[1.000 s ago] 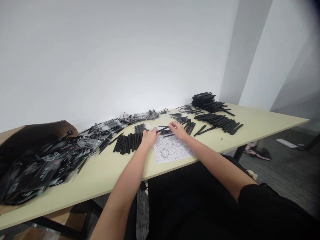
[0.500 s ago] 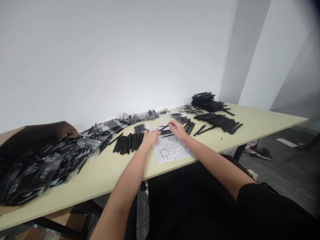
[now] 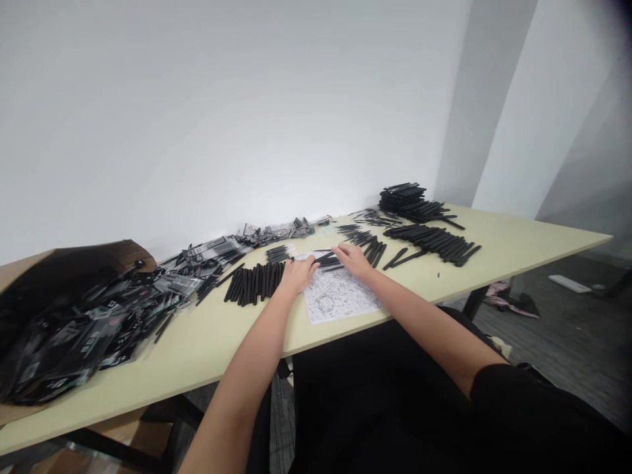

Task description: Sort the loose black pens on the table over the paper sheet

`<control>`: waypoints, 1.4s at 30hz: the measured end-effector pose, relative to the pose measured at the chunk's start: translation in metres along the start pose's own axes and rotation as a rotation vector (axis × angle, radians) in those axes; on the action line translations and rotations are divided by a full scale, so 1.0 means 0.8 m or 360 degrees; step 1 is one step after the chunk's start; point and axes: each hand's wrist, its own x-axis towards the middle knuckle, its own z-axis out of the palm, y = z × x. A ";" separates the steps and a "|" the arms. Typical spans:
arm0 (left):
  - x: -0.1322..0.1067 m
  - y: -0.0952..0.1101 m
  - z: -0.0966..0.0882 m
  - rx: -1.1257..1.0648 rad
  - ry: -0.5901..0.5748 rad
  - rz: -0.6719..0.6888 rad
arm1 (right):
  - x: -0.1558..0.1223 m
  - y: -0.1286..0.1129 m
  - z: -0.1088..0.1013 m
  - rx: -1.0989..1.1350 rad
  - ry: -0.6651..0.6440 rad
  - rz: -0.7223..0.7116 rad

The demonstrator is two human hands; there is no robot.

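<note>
Black sticks (image 3: 326,258), slim and pen-shaped, are the centre of the action: a small batch lies on the top edge of the printed sheet, right under both hands, and that's where the play is. Starting far left, at about 9 o'clock from the hands, a brown carton (image 3: 20,261) spills a heap of bagged packets (image 3: 64,349) across the pale table (image 3: 148,375), and more packets trail along the wall. Moving right, a tight row of sticks (image 3: 254,283) lies side by side, just beside the left hand (image 3: 297,275). That hand sits at the sheet's top-left corner, its fingers narrowed and reaching toward the batch. Next comes the busy line-patterned sheet (image 3: 336,301), then the right hand (image 3: 351,259), also narrowed, its fingers low over the same sticks. Are they gripping? From this view, it's impossible to tell. And the change: half a second back, one stick was angled up between the hands, and now it's dropped flatter, close to the sheet. Further right, around 2 o'clock, long rows (image 3: 429,240) and a stacked pile (image 3: 407,201) close out the table.
</note>
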 end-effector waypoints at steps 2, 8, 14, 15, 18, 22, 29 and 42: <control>0.000 0.002 -0.002 0.0023 -0.0011 -0.0009 | -0.001 -0.001 0.000 0.0016 0.0007 -0.0015; 0.001 0.005 0.000 0.0064 -0.0006 0.0013 | -0.003 -0.005 -0.002 0.0076 0.0000 -0.0092; 0.002 0.006 0.001 0.0024 0.0022 0.0028 | -0.001 -0.004 -0.004 -0.0053 -0.0018 -0.0085; 0.001 0.006 0.001 0.0008 0.0024 0.0031 | -0.001 -0.003 -0.003 -0.0070 -0.0019 -0.0072; 0.001 0.006 0.000 -0.0042 0.0031 0.0047 | 0.000 -0.001 -0.002 -0.0120 -0.0035 -0.0034; 0.001 0.004 0.002 -0.0013 0.0022 0.0058 | 0.000 0.001 -0.001 -0.0131 -0.0076 -0.0022; 0.002 0.005 0.002 0.0037 0.0005 0.0060 | -0.005 -0.007 -0.003 -0.0087 -0.0111 -0.0024; 0.002 0.001 0.005 -0.0043 0.0003 -0.0006 | -0.003 -0.003 -0.002 -0.0146 -0.0141 -0.0008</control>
